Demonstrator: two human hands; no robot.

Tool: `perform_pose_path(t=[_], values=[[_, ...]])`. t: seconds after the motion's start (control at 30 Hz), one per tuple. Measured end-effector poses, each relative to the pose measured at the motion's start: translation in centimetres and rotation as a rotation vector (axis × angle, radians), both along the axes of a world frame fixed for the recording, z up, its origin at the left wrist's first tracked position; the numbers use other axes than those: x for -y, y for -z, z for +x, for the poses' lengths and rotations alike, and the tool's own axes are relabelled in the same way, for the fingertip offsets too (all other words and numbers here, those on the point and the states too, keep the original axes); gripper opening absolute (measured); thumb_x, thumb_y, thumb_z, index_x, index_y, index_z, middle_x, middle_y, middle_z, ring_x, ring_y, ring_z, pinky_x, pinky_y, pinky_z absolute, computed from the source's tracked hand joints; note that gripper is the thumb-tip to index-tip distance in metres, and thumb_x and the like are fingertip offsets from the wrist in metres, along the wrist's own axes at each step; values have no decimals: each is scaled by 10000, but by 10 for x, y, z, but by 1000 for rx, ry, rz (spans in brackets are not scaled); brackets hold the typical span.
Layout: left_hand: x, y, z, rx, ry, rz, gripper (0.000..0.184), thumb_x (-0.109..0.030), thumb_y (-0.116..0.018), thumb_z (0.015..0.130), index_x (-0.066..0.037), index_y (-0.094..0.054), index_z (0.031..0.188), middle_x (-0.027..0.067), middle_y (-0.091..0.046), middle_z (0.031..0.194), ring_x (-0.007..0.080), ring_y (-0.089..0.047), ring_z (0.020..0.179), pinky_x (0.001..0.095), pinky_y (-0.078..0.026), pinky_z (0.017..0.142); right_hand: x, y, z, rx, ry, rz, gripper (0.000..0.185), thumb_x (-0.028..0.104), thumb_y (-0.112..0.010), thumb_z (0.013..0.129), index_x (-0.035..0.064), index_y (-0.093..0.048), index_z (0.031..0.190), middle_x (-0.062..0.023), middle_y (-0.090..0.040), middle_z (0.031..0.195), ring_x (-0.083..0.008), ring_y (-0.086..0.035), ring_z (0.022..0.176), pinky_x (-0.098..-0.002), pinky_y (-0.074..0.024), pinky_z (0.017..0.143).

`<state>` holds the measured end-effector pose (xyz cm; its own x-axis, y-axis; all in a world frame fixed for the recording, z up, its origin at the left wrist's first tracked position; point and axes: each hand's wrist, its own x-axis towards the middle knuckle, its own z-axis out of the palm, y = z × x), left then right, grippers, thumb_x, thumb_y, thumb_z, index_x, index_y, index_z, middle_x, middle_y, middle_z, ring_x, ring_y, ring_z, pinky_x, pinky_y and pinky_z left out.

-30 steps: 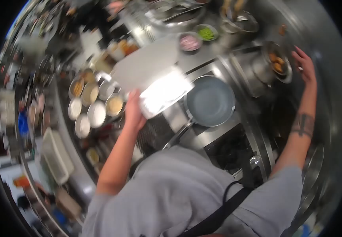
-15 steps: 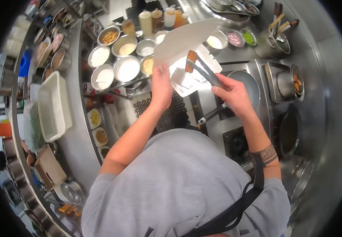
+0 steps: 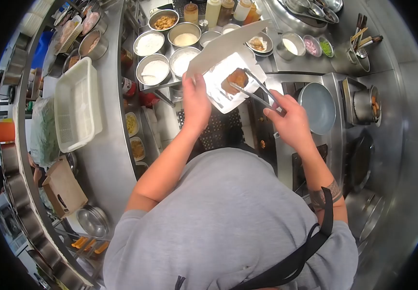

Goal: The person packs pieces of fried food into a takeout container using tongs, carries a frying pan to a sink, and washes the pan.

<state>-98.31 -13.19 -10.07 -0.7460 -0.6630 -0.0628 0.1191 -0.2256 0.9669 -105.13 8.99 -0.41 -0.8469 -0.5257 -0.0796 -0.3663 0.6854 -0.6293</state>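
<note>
My left hand [image 3: 197, 104] grips the left edge of an open white takeaway box [image 3: 222, 105] with a shiny lining, its lid [image 3: 226, 44] raised. In my right hand [image 3: 288, 118] is a pair of metal tongs [image 3: 261, 97], pointing left into the box. Between the tong tips, inside the box, is a browned piece of food [image 3: 234, 81]. Whether the food rests on the lining cannot be made out.
Metal bowls of white powder [image 3: 155, 69] stand beyond the box at left. A grey-blue pan [image 3: 318, 108] is on the stove at right, with a metal pot [image 3: 363, 104] beyond it. A white plastic basket [image 3: 78, 106] lies on the left counter.
The tongs and the brown food have moved lower into the box, and the food now shows a broader face. The view has turned, shifting the pan and bowls rightward. The tongs were not visible earliest.
</note>
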Motion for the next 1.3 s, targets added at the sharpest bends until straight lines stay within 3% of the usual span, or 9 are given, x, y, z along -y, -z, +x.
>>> perform_pose_path(t=[0.33,0.4,0.57,0.97,1.03,1.07,1.1,1.2,1.3], values=[[7,-1,0,-114,25,72,345,-214,-383,1067,14,-439,1320,115,-538,1282,166,-484,1172,319,-375,1013,-26,-34,3,-125,-8,78,467,180,-719,813,77,-619,1257,-95,-619,911,-294,-611,796,-370,-489,720],[6,2,-2,-79,46,219,273,-257,-429,1059,-51,-470,1234,67,-557,1199,148,-541,1093,311,-465,907,-28,-52,-4,-139,-42,150,458,167,-705,802,79,-620,1244,-107,-627,934,-313,-625,852,-392,-491,736],[-1,1,-12,-92,45,277,245,-262,-431,1058,-56,-466,1186,50,-560,1116,138,-549,1028,313,-466,873,-27,-71,-24,-199,-93,361,436,185,-688,820,92,-621,1240,-104,-629,964,-315,-629,899,-418,-494,759],[-18,1,-25,-99,13,274,258,-284,-450,1055,-39,-484,1131,40,-579,1035,116,-559,933,288,-477,800,-16,-72,-48,-226,-119,490,193,183,-692,812,50,-663,949,-108,-631,874,-324,-631,851,-432,-488,732],[-18,3,-26,-100,23,303,264,-284,-449,1056,-38,-487,1145,38,-582,1040,116,-559,932,287,-478,797,-23,-70,-55,4,-74,126,210,188,-705,796,17,-685,916,-100,-602,740,-265,-605,722,-406,-468,698],[-18,4,-26,-96,51,327,277,-285,-451,1055,-38,-486,1173,44,-579,1071,120,-554,962,289,-472,822,-28,-58,-62,64,-106,28,220,205,-707,815,-9,-700,866,-69,-570,640,-158,-527,587,-337,-436,582],[-18,3,-26,-91,81,350,292,-287,-452,1054,-37,-484,1202,50,-577,1102,124,-549,992,291,-466,847,-25,-58,-63,65,-109,28,220,205,-707,815,-9,-700,866,-69,-570,640,-158,-527,587,-337,-436,582],[-22,-4,-25,-114,100,325,327,-295,-454,1053,-32,-475,1246,63,-559,1182,135,-514,1094,308,-420,952,-23,-49,-66,937,-21,-73,236,236,-653,917,8,-701,881,-19,-585,671,-44,-435,494,-209,-281,405],[-25,-9,-22,-113,94,307,350,-302,-454,1053,-26,-468,1267,66,-538,1247,142,-473,1169,326,-356,1037,-14,-32,-53,1222,104,-274,235,224,-603,959,1,-674,984,-28,-606,740,-53,-439,487,-203,-289,389]])
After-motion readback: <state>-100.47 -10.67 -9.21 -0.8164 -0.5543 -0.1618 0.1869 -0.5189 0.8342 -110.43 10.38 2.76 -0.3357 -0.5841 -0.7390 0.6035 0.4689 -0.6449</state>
